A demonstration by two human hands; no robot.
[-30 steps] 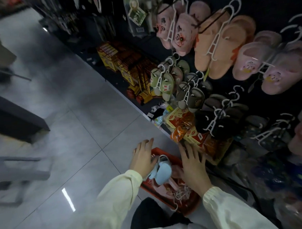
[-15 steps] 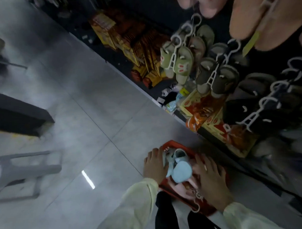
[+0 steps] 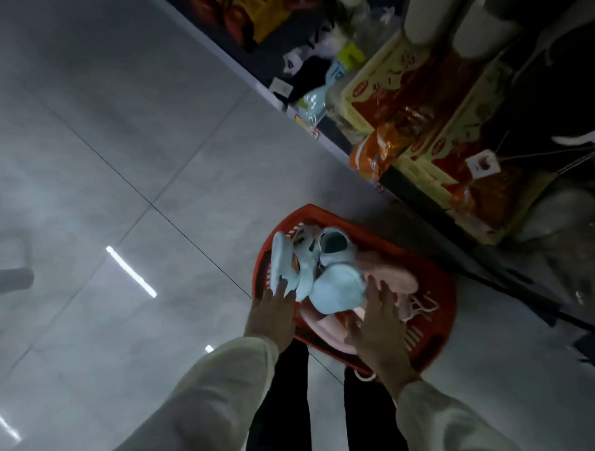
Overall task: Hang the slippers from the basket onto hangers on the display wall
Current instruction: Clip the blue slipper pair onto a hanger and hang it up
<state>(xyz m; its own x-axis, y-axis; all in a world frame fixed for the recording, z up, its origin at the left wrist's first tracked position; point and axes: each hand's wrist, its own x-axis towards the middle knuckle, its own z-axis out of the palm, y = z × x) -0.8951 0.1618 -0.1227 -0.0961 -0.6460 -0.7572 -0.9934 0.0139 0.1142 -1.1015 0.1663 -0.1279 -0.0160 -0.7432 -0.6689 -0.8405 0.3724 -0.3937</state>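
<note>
Both hands reached down into a red basket that stood on the grey tiled floor, just beside the foot of the display shelving on the right. The left hand had its fingers extended and loosely spread, the tips touching the near end of a pale blue slipper standing on edge at the basket's left side; it did not grip it. The right hand was flat and open, fingers spread, resting against the right side of a second pale blue slipper and over a pink slipper beneath it. A third blue slipper lay farther in, its opening facing up. More pink slippers filled the right part of the basket, with white plastic hangers tangled among them. Cream sleeves covered both arms, and dark trouser legs showed between them. On the low shelf to the far right sat red-and-yellow packaged goods and an orange bag. The toes of pale slippers hung into view at the top right, blurred.
</note>
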